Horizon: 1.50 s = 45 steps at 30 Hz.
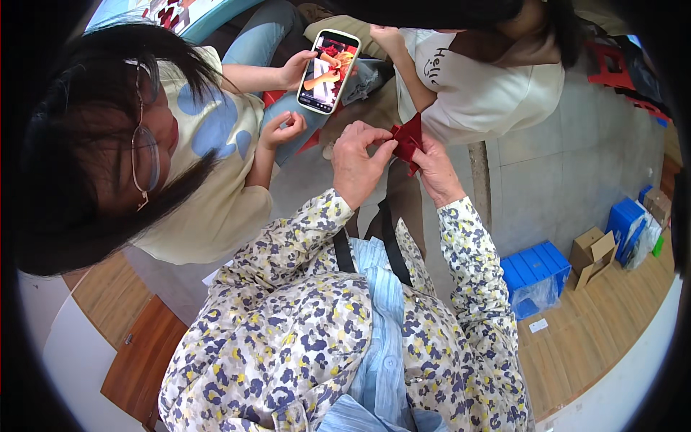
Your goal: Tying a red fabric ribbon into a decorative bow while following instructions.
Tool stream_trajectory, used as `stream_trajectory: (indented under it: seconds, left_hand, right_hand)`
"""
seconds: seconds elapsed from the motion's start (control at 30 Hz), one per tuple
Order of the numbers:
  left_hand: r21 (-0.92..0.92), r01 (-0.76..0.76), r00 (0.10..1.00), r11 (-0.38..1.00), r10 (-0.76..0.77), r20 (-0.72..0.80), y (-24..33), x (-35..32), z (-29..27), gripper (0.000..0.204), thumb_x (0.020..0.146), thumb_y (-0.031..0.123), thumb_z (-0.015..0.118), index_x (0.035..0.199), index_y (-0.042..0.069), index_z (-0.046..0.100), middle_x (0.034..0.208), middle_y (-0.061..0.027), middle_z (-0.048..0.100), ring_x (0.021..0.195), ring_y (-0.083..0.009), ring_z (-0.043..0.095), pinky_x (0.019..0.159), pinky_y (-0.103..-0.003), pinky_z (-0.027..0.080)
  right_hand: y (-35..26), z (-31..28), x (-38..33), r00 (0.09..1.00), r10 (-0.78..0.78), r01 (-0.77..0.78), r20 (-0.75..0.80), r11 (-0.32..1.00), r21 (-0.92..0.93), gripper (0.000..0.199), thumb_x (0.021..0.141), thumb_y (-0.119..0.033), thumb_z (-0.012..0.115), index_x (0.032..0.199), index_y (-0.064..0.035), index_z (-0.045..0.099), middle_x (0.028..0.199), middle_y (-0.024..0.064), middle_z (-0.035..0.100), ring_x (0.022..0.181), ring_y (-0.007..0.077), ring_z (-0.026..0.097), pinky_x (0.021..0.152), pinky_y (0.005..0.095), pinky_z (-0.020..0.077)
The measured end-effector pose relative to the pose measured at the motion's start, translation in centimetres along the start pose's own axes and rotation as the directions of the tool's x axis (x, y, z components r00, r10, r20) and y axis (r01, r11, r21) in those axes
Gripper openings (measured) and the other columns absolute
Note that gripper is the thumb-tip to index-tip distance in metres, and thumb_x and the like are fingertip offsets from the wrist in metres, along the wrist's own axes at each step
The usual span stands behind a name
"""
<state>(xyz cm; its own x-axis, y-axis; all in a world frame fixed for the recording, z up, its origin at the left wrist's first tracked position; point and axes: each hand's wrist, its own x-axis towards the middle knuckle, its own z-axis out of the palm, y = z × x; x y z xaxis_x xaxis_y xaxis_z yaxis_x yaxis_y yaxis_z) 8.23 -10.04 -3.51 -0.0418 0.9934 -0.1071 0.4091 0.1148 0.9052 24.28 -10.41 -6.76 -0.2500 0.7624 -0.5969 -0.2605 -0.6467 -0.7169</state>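
Note:
A dark red folded piece point(409, 139), which looks like cloth or ribbon, is held up in front of me between my two hands. My left hand point(358, 162) pinches its left edge between thumb and forefinger. From the right side, my right hand point(437, 171) grips the piece, with the thumb on its near face and the other fingers mostly hidden behind it. Just beyond my left hand is a phone point(329, 72) in a pale case, held up by another person's hand point(296, 70). Its screen shows hands working with red material.
A person in a cream shirt point(216, 209) sits close on my left. Opposite me sits another in a white shirt point(489, 93). Blue bins point(535, 270) and an open cardboard box point(592, 252) stand at right, a red stool point(608, 68) far right. A light-blue-edged table point(216, 20) is far left.

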Motion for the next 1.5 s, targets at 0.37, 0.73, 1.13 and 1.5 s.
stream_trajectory:
  seconds: [0.37,0.73,1.13,1.5]
  left_hand:
    - [0.043,-0.060,0.997,0.997,0.062,-0.041,0.1,0.0,0.5,0.012,0.072,0.012,0.069,0.083,0.005,0.068,0.075,-0.0076,0.056,0.072,-0.0225,0.055,0.060,-0.035,0.041]
    - [0.000,0.016,1.000,1.000,-0.016,0.001,-0.3,0.2,1.1,0.008,0.073,0.008,0.067,0.077,0.001,0.066,0.074,-0.0102,0.056,0.071,-0.0242,0.055,0.062,-0.036,0.042]
    - [0.058,0.043,0.998,0.997,-0.045,0.036,-0.6,0.6,1.0,0.011,0.073,0.011,0.067,0.078,0.003,0.063,0.077,-0.0082,0.056,0.075,-0.0260,0.055,0.066,-0.038,0.040]
    - [0.108,-0.030,0.999,0.994,0.033,-0.018,-0.3,0.6,1.1,0.008,0.073,0.009,0.067,0.078,0.003,0.064,0.078,-0.0076,0.056,0.074,-0.0237,0.055,0.065,-0.035,0.039]
  right_hand:
    - [-1.1,0.3,-0.1,1.000,0.007,-0.007,-0.012,1.000,-0.031,0.024,0.085,-0.019,0.063,0.107,-0.0093,0.062,0.084,-0.0071,0.059,0.065,0.0007,0.046,0.055,0.0177,0.0349]
    - [-0.3,-0.2,0.1,1.000,0.011,-0.011,-0.004,0.997,-0.072,0.025,0.085,-0.019,0.062,0.108,-0.0088,0.061,0.084,-0.0073,0.059,0.067,0.0002,0.047,0.054,0.0172,0.0349]
    - [-0.3,0.4,0.6,0.999,-0.017,0.013,-0.034,0.993,-0.115,0.021,0.083,-0.018,0.064,0.101,-0.0083,0.063,0.076,-0.0068,0.055,0.059,0.0011,0.043,0.051,0.0180,0.0332]
    - [-0.2,0.2,0.9,0.999,-0.029,0.024,-0.044,0.993,-0.115,0.019,0.083,-0.016,0.063,0.100,-0.0080,0.062,0.075,-0.0061,0.056,0.058,0.0014,0.043,0.050,0.0181,0.0330]
